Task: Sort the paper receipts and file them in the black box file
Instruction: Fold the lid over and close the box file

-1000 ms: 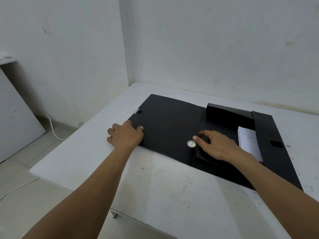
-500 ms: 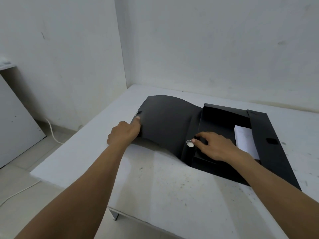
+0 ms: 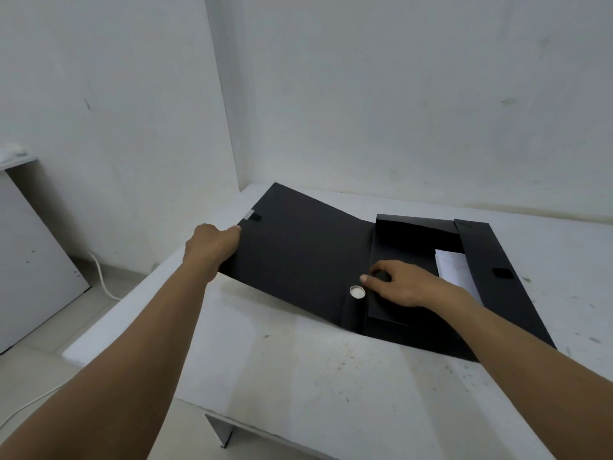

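**Black box file lying open on a white tabletop, one hand lifting its cover**

One black box file (image 3: 414,277) lies open on a white tabletop (image 3: 315,370) set in the corner of a white-walled room. Its long axis runs from the near right towards the far left, roughly across the view. The wide cover flap (image 3: 298,257) is on the left and slopes upward, its free left edge raised off the tabletop. The shallow tray part lies flat on the right.

The left hand (image 3: 212,245) grips the raised left edge of the cover, fingers curled closed on it with the thumb on top. The right hand (image 3: 401,287) rests palm down on an inner black flap of the tray, fingers loosely bent and holding nothing, the thumb tip just beside one round silver button (image 3: 357,291) on the spine.

One small stack of white paper receipts (image 3: 454,270) lies inside the tray, just beyond the right hand. How many sheets cannot be told.
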